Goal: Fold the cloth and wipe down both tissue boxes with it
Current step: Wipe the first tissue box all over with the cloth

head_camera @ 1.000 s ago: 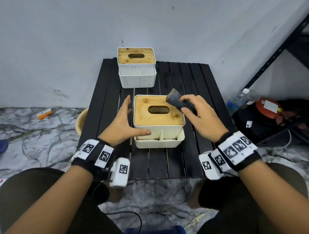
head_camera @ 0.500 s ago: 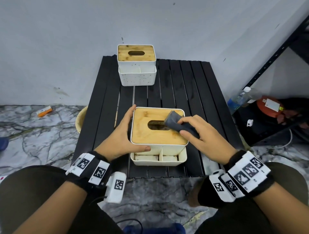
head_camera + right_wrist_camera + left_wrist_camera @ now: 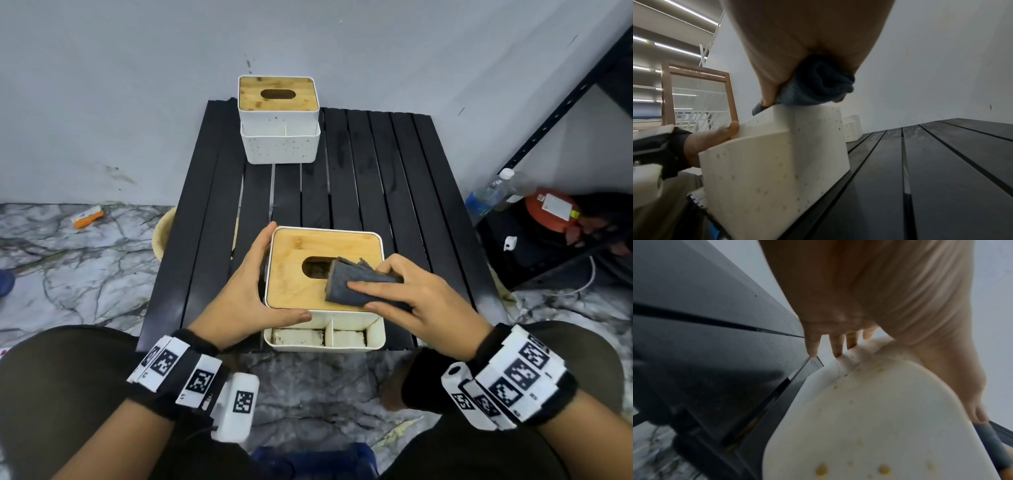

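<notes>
The near tissue box [image 3: 301, 274], white with a wooden lid, stands at the front edge of the black slatted table [image 3: 394, 192], its front tray hanging over the edge. My left hand [image 3: 253, 291] grips its left front corner, fingers along the side [image 3: 838, 340] and thumb across the front. My right hand [image 3: 404, 294] holds the folded grey cloth [image 3: 342, 274] and presses it on the lid beside the slot. From the right wrist the cloth [image 3: 818, 87] sits bunched on the box's top edge [image 3: 777, 162]. The far tissue box [image 3: 278, 116] stands at the table's back.
A water bottle [image 3: 486, 195], a red container [image 3: 551, 212] and a black shelf frame [image 3: 565, 99] are to the right of the table. A beige bowl [image 3: 162, 233] sits under its left side. An orange packet [image 3: 88, 217] lies on the marble floor.
The near box has come toward me to the table's front edge in my left hand. My right hand lowered the cloth onto the lid and slid it toward the slot.
</notes>
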